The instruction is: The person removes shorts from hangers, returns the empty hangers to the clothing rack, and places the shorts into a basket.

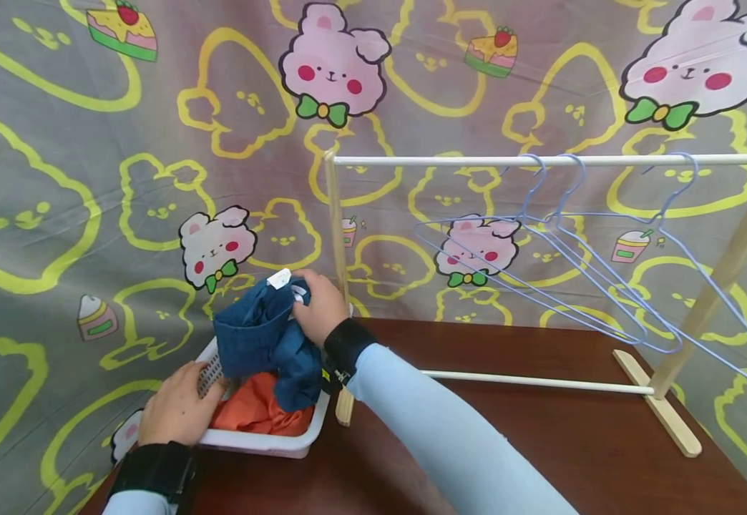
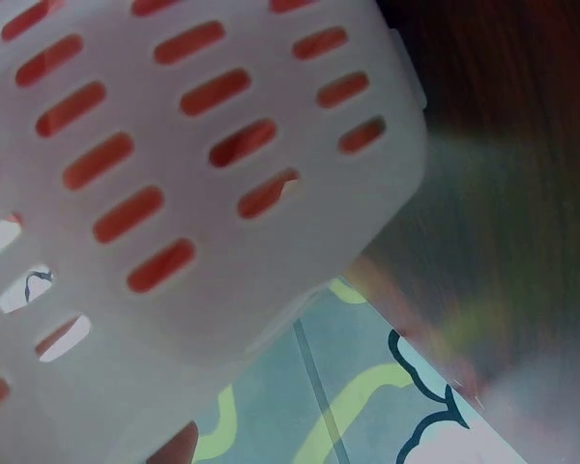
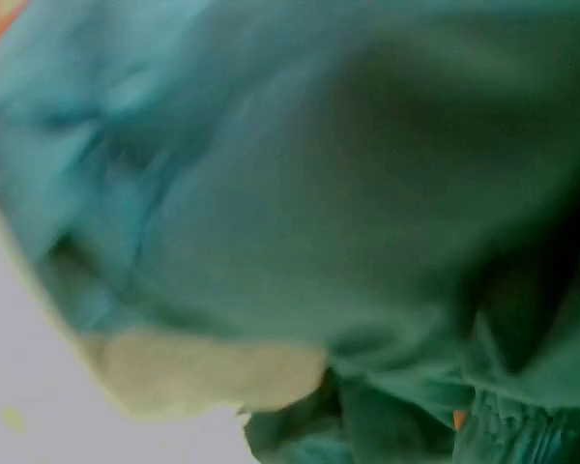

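My right hand [image 1: 322, 307] grips a dark blue garment [image 1: 254, 340] near a white tag [image 1: 279, 278], lifting part of it over a white basket [image 1: 264, 445]. In the right wrist view the blue cloth [image 3: 300, 213] fills most of the picture, with a gathered, elastic-looking edge at lower right. My left hand [image 1: 180, 404] holds the basket at its near left rim. Below the blue cloth, an orange garment [image 1: 264, 408] lies in the basket. Orange shows through the slots of the basket wall [image 2: 271, 319] in the left wrist view.
A drying rack with a white top rail [image 1: 412, 162] and wooden posts [image 1: 715, 286] stands right of the basket on the brown table [image 1: 399, 422]. Several blue wire hangers [image 1: 660, 214] hang from the rail. A patterned curtain [image 1: 154, 129] hangs behind.
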Demonstrator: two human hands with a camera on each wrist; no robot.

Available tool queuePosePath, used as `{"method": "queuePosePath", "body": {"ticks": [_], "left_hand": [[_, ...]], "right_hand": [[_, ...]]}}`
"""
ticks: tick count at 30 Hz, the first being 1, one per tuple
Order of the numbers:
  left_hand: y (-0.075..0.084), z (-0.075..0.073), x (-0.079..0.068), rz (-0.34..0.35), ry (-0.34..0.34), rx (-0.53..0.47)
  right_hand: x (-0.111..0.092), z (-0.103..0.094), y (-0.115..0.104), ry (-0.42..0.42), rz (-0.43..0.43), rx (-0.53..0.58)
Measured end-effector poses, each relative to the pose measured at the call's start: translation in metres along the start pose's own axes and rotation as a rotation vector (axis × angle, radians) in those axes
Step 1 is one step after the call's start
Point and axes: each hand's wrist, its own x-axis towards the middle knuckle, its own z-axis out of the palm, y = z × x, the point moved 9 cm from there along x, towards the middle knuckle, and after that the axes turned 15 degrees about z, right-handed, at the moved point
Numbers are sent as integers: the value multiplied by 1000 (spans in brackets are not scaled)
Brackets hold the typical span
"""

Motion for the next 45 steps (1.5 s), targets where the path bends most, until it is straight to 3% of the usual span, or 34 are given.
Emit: {"method": "queuePosePath", "body": {"ticks": [7, 17, 26, 35, 45], "left_hand": [[-2, -4, -1, -2, 10, -16], [5, -6, -5, 15, 71, -36], [5, -4, -1, 6, 44, -40], [1, 1, 1, -8, 21, -45], [6, 3, 5, 50, 15, -67]], "right_hand": [[-15, 35, 9, -145, -81, -305], [-37, 71, 27, -301, -136, -545], [-51, 96, 37, -389, -194, -720], [-53, 101, 44, -381, -207, -728], [-46, 82, 48, -346, -182, -575]]}}
